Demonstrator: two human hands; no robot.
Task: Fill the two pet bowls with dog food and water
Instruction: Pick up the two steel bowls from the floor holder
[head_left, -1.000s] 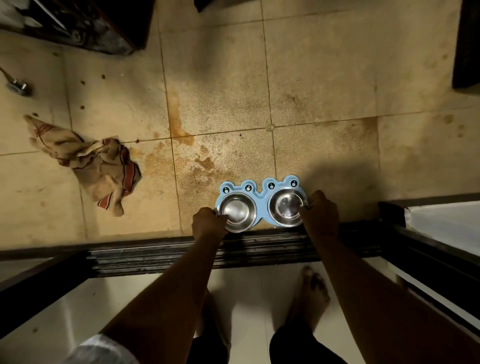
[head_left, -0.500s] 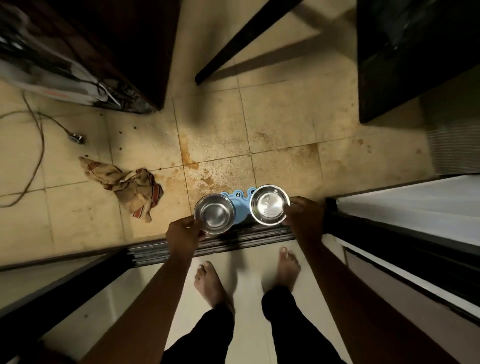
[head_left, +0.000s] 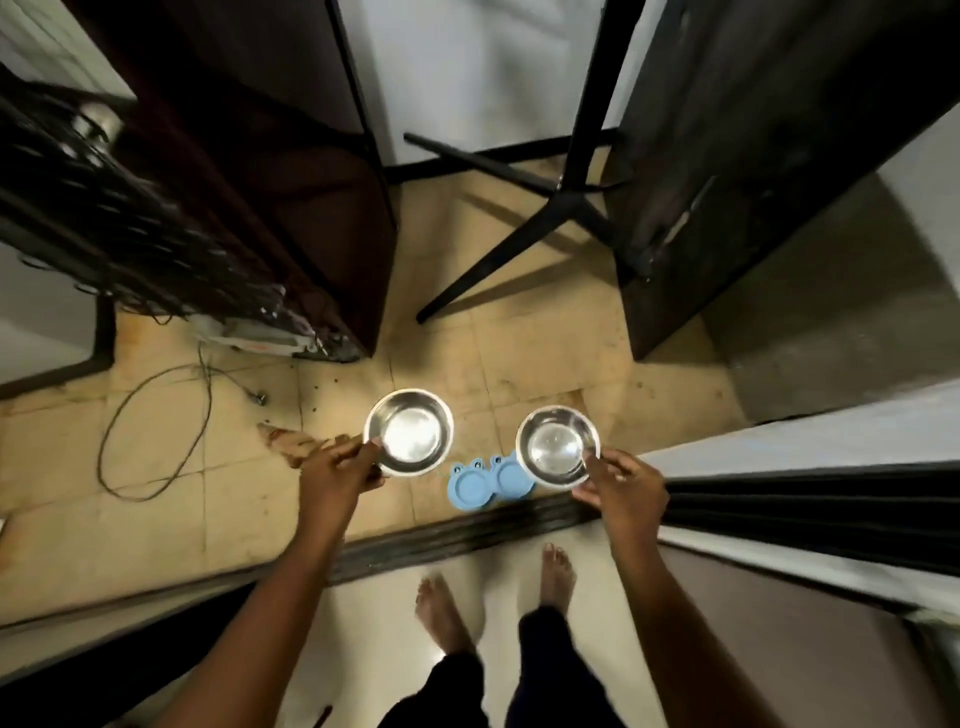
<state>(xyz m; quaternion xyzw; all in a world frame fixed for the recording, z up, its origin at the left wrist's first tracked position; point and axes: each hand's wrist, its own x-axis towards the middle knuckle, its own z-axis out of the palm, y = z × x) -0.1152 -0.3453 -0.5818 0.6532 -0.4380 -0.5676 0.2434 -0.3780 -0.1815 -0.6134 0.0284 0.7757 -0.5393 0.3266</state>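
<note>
1. Your left hand is closed on the near rim of one steel bowl, held up over the tiled floor.
2. Your right hand pinches the near rim of a second steel bowl, which overlaps the right end of the blue bowl stand.
3. The stand lies on the floor just beyond the dark door track, both sockets bare.
4. Open tile lies ahead between a dark cabinet and a black chair base.
5. Count: two bowls, one stand, one loose cable at left.
</note>
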